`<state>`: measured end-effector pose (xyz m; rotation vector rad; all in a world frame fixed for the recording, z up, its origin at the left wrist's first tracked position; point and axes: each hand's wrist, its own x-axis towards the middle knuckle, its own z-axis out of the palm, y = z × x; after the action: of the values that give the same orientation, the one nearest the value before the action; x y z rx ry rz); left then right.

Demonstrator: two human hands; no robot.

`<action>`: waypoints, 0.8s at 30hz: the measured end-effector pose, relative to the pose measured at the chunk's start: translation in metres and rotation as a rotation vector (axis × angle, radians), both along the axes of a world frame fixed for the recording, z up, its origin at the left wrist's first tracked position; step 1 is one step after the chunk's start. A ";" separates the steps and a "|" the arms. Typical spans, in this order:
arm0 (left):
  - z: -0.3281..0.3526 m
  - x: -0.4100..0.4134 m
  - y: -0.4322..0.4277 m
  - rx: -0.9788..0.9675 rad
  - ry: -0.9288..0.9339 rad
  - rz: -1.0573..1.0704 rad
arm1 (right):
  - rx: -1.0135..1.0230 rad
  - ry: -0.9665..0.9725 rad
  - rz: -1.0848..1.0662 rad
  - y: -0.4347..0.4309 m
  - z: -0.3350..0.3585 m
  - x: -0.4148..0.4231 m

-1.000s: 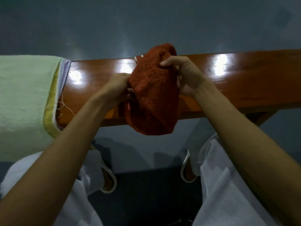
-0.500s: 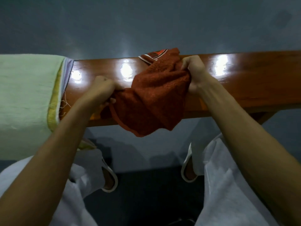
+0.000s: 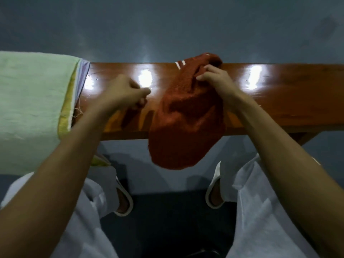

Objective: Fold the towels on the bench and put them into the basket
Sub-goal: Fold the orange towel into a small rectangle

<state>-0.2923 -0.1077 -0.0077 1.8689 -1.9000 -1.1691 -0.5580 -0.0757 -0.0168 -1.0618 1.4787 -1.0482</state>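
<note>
A rust-red towel (image 3: pixel 186 118) lies bunched across the glossy wooden bench (image 3: pixel 279 94), and its lower part hangs over the front edge. Near the bench's far edge, a corner with white stripes sticks up. My right hand (image 3: pixel 214 81) pinches the towel's upper right folds. My left hand (image 3: pixel 122 94) hovers over the bench just left of the towel with its fingers curled; a strip of bare wood separates it from the cloth, and nothing shows in its grip. The basket is out of view.
A pile of flat towels, pale green on top (image 3: pixel 33 108) with yellow and lilac edges beneath, covers the bench's left end and drapes over the front. Below are my white trousers and slippers (image 3: pixel 124 198) on the grey floor.
My left hand has let go of the towel's left corner and pulled slightly away. The red towel has shifted right and sagged further over the front edge, while my right hand keeps hold.
</note>
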 end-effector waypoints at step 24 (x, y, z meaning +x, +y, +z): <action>0.010 0.001 -0.007 0.387 1.138 0.523 | -0.056 -0.095 -0.375 -0.008 -0.004 -0.021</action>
<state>-0.2915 -0.1147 0.0025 1.1873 -0.5673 -1.8637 -0.5793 -0.0835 -0.0212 -0.7758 1.6147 -1.3889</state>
